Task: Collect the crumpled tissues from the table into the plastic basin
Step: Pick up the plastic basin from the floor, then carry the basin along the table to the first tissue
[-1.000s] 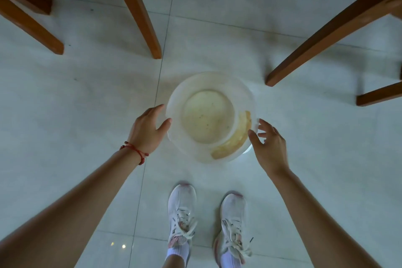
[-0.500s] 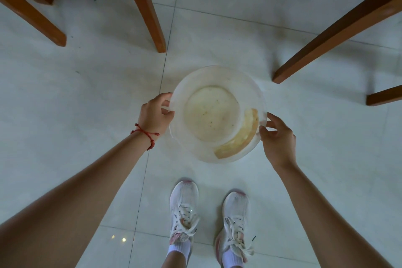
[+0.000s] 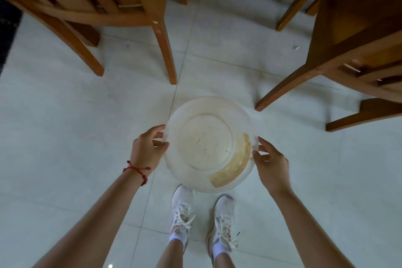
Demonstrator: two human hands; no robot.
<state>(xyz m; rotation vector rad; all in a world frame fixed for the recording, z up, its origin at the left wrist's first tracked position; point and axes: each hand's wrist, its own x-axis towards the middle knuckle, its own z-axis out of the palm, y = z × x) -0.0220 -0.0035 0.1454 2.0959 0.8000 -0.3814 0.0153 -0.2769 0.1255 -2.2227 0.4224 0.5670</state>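
Translucent plastic basin (image 3: 208, 143) held above the tiled floor (image 3: 65, 126), nothing inside. Left hand (image 3: 148, 148) pinches its rim at nine o'clock; right hand (image 3: 269, 163) pinches at three o'clock. White sneakers (image 3: 182, 206) at six.

Basin (image 3: 208, 143) between hands, above shoes (image 3: 182, 209); chair (image 3: 91, 6) behind-left, chair (image 3: 352, 50) behind-right.

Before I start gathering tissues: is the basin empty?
Empty: the basin shows only its bare stained bottom, no tissues, held at the rim by both hands.
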